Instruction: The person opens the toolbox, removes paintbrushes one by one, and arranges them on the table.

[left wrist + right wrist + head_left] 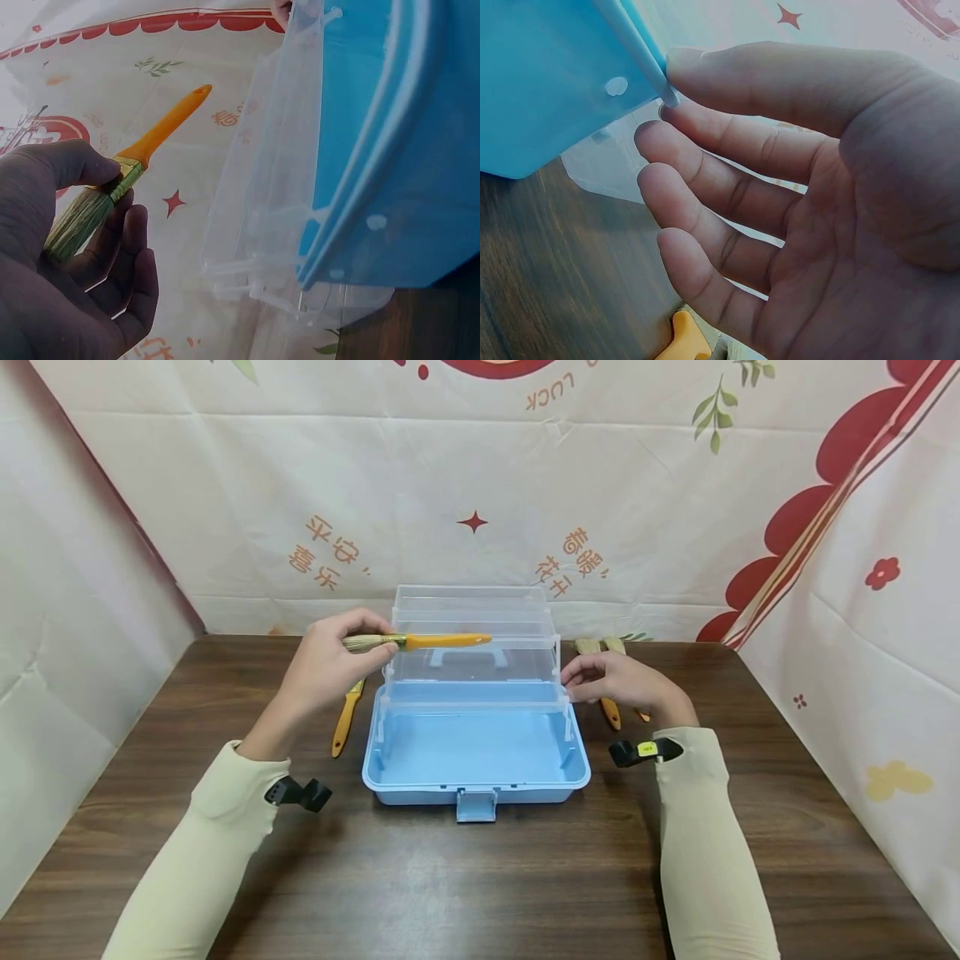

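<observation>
In the head view, a blue plastic toolbox (431,795) stands with its clear lid and trays (472,602) raised at the back. My left hand (330,664) holds a paintbrush (450,641) above the box's left rear side. Thumb and fingers pinch it near the metal band, and its yellow handle points right, as the left wrist view also shows with the brush (169,124). At the box's right rear corner is my right hand (630,681). Its thumb and index finger pinch the rim corner (667,96) in the right wrist view; the other fingers are slightly bent.
Another yellow-handled paintbrush (345,724) lies left of the box. On the right, partly behind my hand, lie two more brushes, one with its handle (611,714) showing. A printed cloth (480,468) hangs behind the brown wooden table (435,893).
</observation>
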Tool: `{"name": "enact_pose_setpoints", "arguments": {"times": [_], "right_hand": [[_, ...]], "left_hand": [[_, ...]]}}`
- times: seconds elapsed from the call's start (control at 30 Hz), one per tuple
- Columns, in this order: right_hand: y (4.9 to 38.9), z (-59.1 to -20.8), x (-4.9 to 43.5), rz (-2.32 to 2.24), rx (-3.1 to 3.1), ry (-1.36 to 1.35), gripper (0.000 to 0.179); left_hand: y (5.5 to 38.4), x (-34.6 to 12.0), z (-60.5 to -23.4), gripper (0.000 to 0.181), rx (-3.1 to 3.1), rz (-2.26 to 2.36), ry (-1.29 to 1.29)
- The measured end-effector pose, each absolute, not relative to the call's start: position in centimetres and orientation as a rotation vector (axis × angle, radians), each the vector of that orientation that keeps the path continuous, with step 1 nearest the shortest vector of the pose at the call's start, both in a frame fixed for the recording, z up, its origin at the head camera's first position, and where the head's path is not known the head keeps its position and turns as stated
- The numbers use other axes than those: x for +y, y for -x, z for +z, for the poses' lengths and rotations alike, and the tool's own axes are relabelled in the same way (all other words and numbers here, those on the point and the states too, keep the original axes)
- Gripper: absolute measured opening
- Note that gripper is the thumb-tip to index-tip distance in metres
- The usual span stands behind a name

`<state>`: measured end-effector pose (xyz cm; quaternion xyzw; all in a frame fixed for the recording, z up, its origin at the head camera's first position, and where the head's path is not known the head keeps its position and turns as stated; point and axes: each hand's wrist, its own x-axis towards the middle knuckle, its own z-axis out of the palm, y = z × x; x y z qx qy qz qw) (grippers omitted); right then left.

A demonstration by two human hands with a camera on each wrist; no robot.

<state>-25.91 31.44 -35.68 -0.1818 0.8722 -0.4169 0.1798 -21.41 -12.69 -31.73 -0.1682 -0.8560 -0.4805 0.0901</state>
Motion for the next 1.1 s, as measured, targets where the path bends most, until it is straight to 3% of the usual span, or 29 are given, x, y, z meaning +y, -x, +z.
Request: {"name": "enact_pose_setpoints", "arguments": {"times": [0.27, 0.57, 1.1], "right_hand": [[25.9, -35.6, 31.4, -1.178, 2.461, 0.514, 0.028], [25.9, -35.7, 31.4, -1.183, 2.465, 0.510, 0.028], [25.8, -35.7, 31.4, -1.182, 2.464, 0.507, 0.029]], "left_hand": [[21.1, -15.0, -32.1, 0.017, -2.527, -1.460, 0.410], [21.7, -18.0, -32.1, 0.033, -2.530, -1.497, 0.249], [22.3, -19.5, -32.5, 0.034, -2.309, -1.772, 0.203]]}}
